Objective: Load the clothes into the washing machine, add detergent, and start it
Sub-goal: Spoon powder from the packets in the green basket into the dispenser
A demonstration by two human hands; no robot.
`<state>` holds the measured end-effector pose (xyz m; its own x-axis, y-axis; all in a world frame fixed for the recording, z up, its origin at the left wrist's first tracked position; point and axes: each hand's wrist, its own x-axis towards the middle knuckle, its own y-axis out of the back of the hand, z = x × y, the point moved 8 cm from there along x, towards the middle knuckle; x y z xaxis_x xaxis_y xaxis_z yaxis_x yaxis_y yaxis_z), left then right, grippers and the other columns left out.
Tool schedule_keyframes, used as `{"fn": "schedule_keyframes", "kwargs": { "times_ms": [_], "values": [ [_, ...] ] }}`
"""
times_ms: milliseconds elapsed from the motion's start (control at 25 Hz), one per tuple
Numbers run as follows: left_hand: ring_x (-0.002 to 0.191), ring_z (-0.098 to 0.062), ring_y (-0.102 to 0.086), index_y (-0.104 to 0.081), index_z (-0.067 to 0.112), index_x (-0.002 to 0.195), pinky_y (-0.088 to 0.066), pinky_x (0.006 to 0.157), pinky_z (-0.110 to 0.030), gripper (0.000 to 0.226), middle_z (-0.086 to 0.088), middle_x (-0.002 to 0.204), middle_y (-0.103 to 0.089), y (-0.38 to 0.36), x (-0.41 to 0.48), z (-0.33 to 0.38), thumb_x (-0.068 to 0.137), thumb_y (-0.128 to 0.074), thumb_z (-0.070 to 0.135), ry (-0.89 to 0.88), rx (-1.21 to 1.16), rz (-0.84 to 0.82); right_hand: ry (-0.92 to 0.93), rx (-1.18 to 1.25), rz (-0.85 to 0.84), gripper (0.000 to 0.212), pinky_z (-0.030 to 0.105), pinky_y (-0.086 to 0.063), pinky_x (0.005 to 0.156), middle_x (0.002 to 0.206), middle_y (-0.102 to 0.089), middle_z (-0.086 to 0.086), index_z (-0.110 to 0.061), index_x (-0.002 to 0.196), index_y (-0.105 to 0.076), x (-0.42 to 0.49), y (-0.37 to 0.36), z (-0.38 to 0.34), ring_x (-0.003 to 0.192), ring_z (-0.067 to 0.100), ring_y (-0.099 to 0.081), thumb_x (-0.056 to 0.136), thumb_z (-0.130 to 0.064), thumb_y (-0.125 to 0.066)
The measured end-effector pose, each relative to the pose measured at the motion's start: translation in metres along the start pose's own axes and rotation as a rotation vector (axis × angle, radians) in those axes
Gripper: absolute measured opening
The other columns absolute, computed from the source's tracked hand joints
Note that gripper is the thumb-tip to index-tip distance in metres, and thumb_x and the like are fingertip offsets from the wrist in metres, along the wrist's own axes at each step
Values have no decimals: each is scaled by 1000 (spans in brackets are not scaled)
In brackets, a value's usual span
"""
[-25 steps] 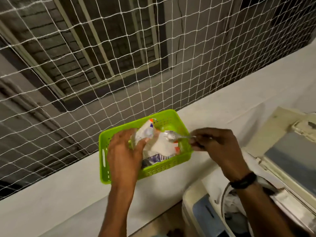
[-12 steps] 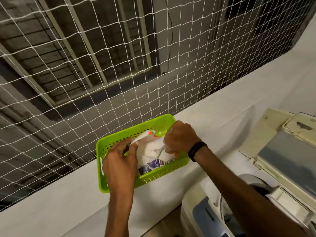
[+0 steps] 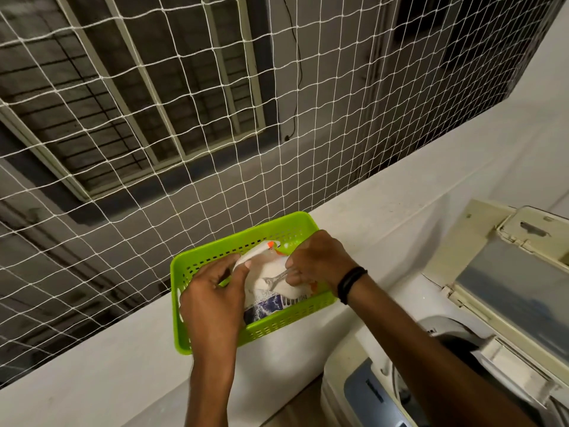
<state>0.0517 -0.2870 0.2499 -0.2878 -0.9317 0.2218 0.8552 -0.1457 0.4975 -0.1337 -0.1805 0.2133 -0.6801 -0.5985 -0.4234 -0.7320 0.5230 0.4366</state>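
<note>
A white detergent bag (image 3: 267, 295) with blue print and an orange corner lies in a lime-green perforated basket (image 3: 209, 260) on a white ledge. My left hand (image 3: 212, 291) pinches the bag's open top edge. My right hand (image 3: 317, 260) holds a metal spoon (image 3: 277, 278) whose bowl is dipped in the white powder inside the bag. At the lower right stands the top-loading washing machine (image 3: 354, 362), its cream lid (image 3: 505, 272) raised. The drum opening is mostly hidden behind my right forearm.
A white rope safety net (image 3: 184, 134) rises just behind the basket along the ledge's far edge, with a barred window beyond. The white ledge (image 3: 92, 374) runs left and right of the basket. The machine's blue-grey control panel (image 3: 366, 392) faces me at the bottom.
My right hand swung the spoon from beside the basket back into the bag, and it now sits in the powder. My left hand keeps holding the bag open. The view has shifted slightly.
</note>
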Motion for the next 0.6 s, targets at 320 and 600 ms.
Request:
{"fn": "schedule_keyframes", "kwargs": {
  "times_ms": [320,600],
  "values": [
    [92,-12,-68,-77,31,107,-46,78,-26,31,7,109,-75,1,5,1,80,-74,47,33,21,-99,67,452,-28,12,47,-60,70,65,-56,21,21,70,-62,-29,33,11,61,29,-56,78,12,-58],
    [101,-21,-68,-73,33,116,-54,90,-41,45,4,121,-70,-3,2,2,77,-74,54,-2,39,-161,84,649,-34,17,24,-60,61,81,-66,25,23,95,-63,-53,60,33,64,24,-72,90,17,-47]
  ]
}}
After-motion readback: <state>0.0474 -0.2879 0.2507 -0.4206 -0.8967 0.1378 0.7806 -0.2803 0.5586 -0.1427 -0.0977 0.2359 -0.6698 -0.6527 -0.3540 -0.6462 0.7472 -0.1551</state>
